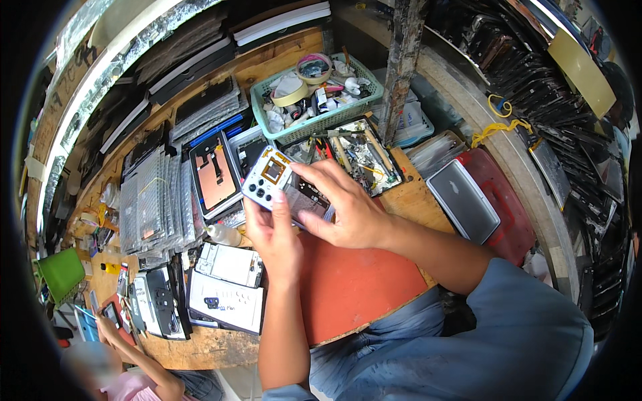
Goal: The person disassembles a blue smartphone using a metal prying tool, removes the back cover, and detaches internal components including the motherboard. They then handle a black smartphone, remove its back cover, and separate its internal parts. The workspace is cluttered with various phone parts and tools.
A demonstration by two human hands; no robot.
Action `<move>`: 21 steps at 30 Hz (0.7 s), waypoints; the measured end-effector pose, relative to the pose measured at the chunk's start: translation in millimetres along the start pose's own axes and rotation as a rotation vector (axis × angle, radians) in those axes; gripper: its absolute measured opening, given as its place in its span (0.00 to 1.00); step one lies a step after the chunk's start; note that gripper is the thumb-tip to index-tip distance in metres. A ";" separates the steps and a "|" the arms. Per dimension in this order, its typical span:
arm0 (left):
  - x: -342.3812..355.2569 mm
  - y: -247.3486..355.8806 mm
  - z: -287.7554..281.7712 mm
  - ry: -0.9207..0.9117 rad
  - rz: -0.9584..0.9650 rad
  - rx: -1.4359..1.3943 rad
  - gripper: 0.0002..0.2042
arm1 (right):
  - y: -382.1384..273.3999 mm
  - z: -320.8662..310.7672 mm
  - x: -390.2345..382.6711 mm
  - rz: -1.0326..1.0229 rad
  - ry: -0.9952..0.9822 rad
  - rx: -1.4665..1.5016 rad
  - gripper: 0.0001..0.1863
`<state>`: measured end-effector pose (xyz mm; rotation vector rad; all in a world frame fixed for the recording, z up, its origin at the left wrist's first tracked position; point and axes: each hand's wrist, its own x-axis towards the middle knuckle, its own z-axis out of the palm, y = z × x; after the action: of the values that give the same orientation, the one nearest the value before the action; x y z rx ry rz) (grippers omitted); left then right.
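Observation:
Over the orange-red mat (pixel 364 287) I hold up a smartphone (pixel 273 171) with its back side toward me. A row of dark camera lenses shows along its left side, with a gold-coloured square part beside them; the battery area is partly covered by my fingers. My left hand (pixel 273 237) grips its lower left edge, the thumb lying near the lenses. My right hand (pixel 351 210) closes on its right side, the index finger on the upper part and the thumb by the lower edge. Whether the right fingertips pinch some small part cannot be made out.
A light-green basket (pixel 328 127) of tape rolls and oddments stands behind a tray of tools and scraps (pixel 361 157). Stacked bubble-wrapped packets (pixel 150 200) and phone parts on a white box (pixel 224 301) lie left. A grey laptop-like case (pixel 463 200) is right. Another person (pixel 144 364) works lower left.

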<state>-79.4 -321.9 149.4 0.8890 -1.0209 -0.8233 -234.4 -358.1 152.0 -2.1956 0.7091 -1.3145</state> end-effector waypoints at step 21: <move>12.6 2.1 -21.0 0.107 -0.163 -0.368 0.16 | 5.9 -12.6 1.4 0.544 -0.131 0.941 0.22</move>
<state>-55.6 -327.5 150.2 0.6964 -0.6792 -1.0502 -246.2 -365.2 154.6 -1.2019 0.4427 -0.9201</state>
